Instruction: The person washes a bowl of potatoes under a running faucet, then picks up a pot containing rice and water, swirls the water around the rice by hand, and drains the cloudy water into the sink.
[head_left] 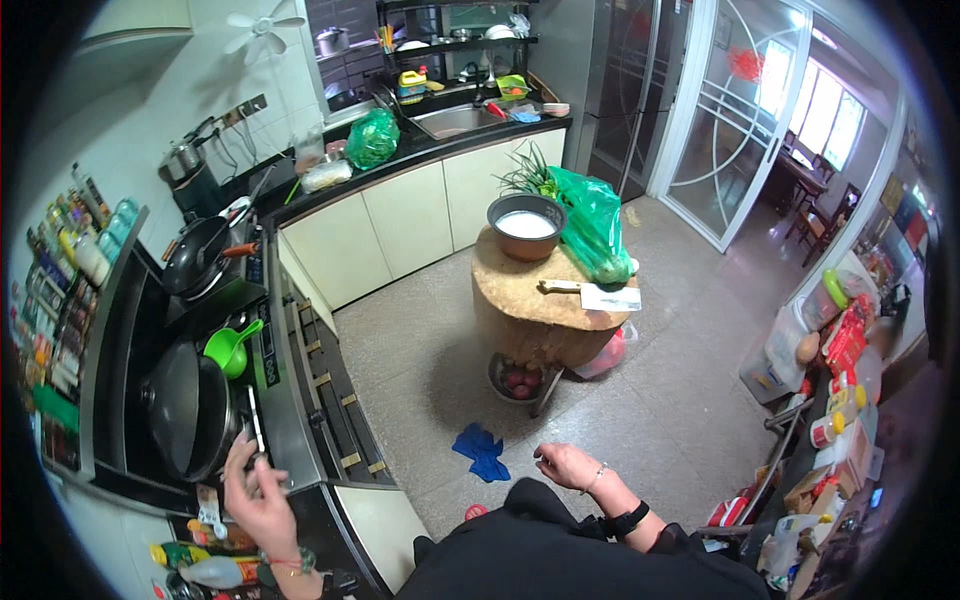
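Observation:
My left hand (262, 505) is over the near end of the stove, fingers apart and slightly bent, with nothing visible in it. Its fingertips are close to a thin, pale, stick-like piece (254, 418) beside a dark wok (212, 420); I cannot tell whether they touch. A dark lid (172, 408) leans over that wok. Just beyond lies a bright green plastic ladle (231, 348). Empty and loosely bent, my right hand (566, 466) hangs above the floor in front of my body, near a crumpled blue cloth (481, 452).
A chopping-block stand (500, 290) carries a pot of white contents (526, 225), a cleaver (610, 298) and a green bag of vegetables (595, 225). Bottles (215, 570) crowd the counter below my left hand. A second wok (195, 258) is farther back. Packages fill a right-hand shelf (830, 430).

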